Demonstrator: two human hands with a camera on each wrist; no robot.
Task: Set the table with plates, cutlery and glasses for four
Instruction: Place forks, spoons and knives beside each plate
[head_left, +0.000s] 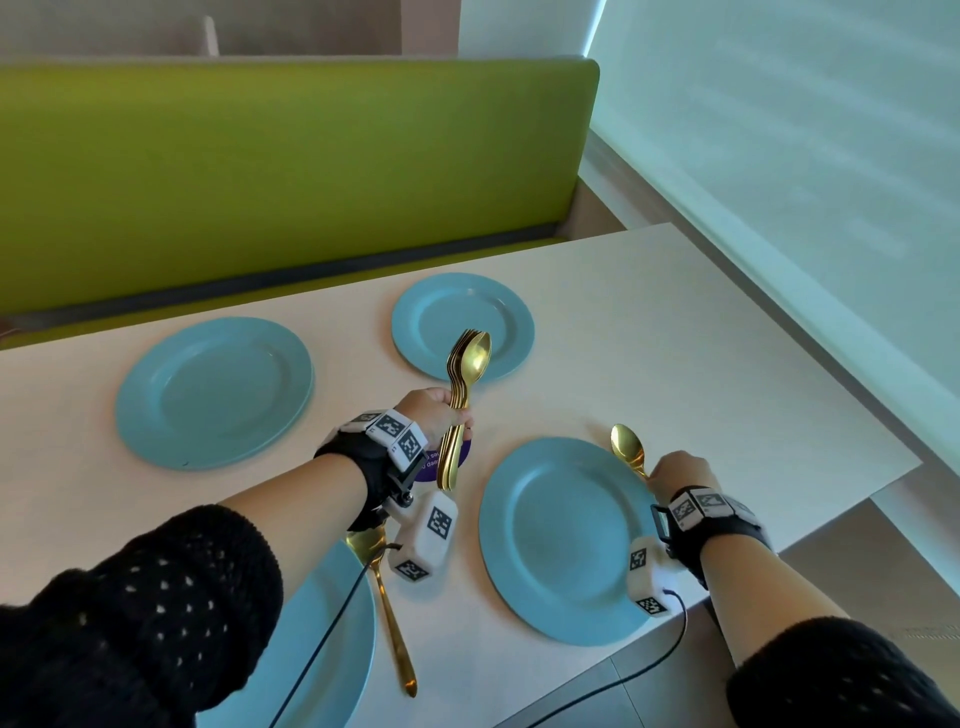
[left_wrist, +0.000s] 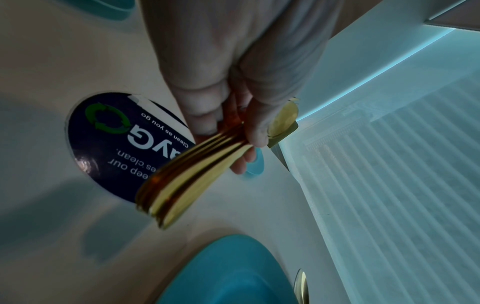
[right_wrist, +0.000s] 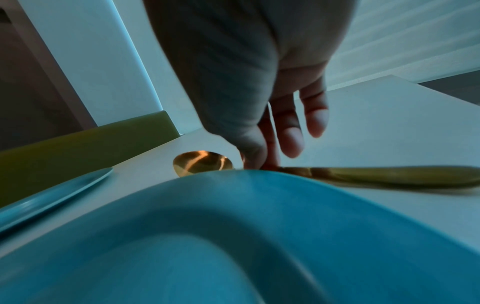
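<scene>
Four blue plates sit on the white table (head_left: 675, 338): far left plate (head_left: 213, 392), far right plate (head_left: 462, 325), near right plate (head_left: 566, 540) and near left plate (head_left: 311, 649). My left hand (head_left: 454, 418) grips a bundle of gold cutlery (head_left: 465, 374) upright above the table's middle; the left wrist view shows the handles (left_wrist: 187, 174) fanned below the curled fingers (left_wrist: 205, 111). My right hand (head_left: 657, 475) pinches the neck of a gold spoon (head_left: 627, 447), low at the right rim of the near right plate (right_wrist: 233, 236). Its bowl (right_wrist: 202, 163) points away. Another gold spoon (head_left: 395, 623) lies right of the near left plate.
A round dark sticker (left_wrist: 109, 144) is stuck on the table under my left hand. A green bench back (head_left: 260, 171) runs along the far side. The table's right edge (head_left: 831, 395) is close to a blinded window (head_left: 805, 156). Black cables hang from both wrists.
</scene>
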